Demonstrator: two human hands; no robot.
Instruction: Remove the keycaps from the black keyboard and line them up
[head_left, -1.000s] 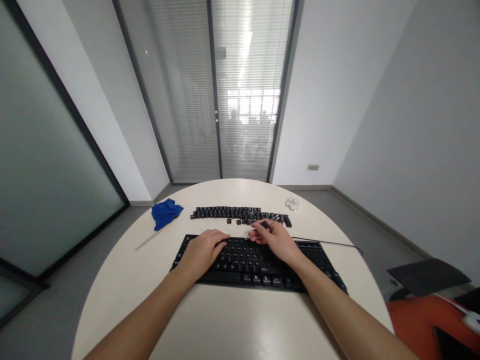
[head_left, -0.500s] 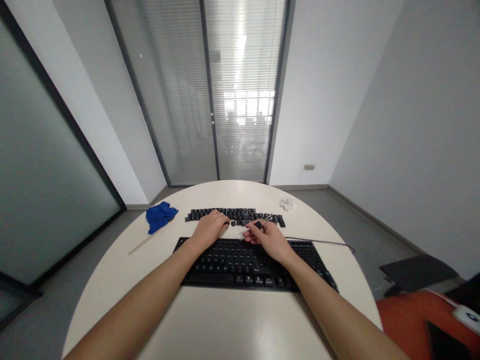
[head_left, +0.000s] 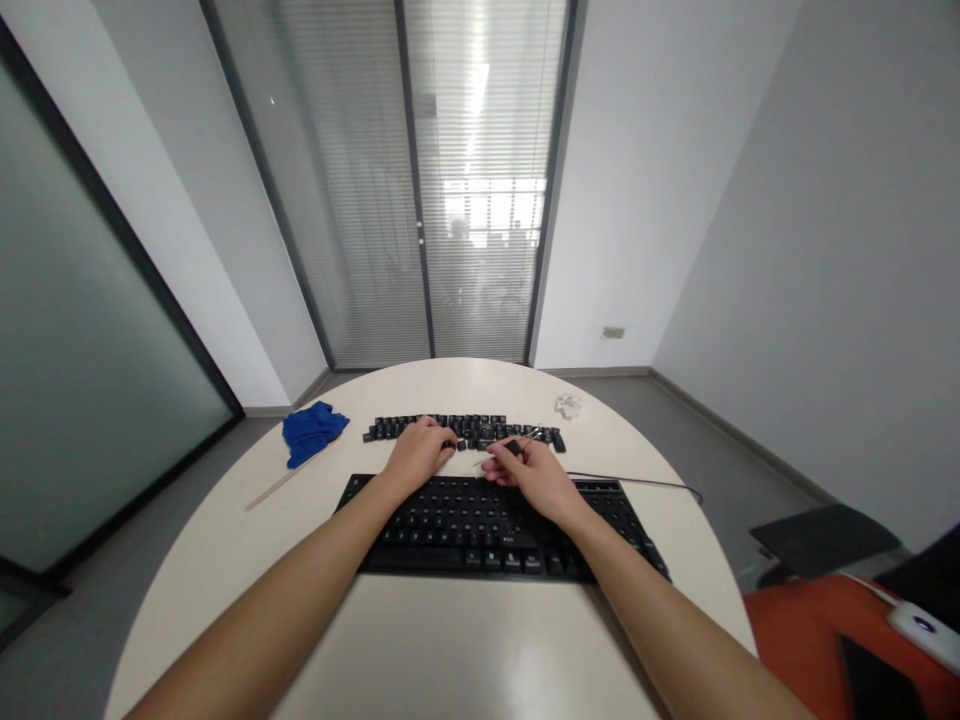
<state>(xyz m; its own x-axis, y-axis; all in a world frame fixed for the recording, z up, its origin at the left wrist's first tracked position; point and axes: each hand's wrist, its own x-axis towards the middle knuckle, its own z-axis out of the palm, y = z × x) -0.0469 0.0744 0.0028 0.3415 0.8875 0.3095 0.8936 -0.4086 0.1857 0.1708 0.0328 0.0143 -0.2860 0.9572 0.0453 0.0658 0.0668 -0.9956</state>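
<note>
Where the far edge of the black keyboard [head_left: 450,525] borders the pale round counter [head_left: 450,645], the two hands lie near each other; the left hand [head_left: 420,455], palm down, extends past that edge to the loose keycaps [head_left: 472,421], its fingertips just beside a single keycap [head_left: 461,445] at the near side of the rows; whether its grip is empty or closed about a keycap cannot be told, the fingertips being small and partly hidden. The right hand [head_left: 536,472] is above the keyboard's far edge; its grip is together, thumb and fingers clamped on a small dark piece [head_left: 513,447], perhaps a keycap or a tool's handle, though it is too small to identify; thin pale wires show at the fingertips.

The keyboard lies lengthwise beneath both forearms; its dark cable [head_left: 637,481] runs from the far edge to the counter's right rim; the loose keycaps form rows beyond it, partly covered by the left hand. At the far left, a blue cloth [head_left: 311,432] touches a thin wooden stick [head_left: 277,486], which slants toward the near left; at the far right sits a crumpled white wad [head_left: 568,406]; below the counter, at right, an orange seat [head_left: 795,630] bears a white device [head_left: 926,632].
</note>
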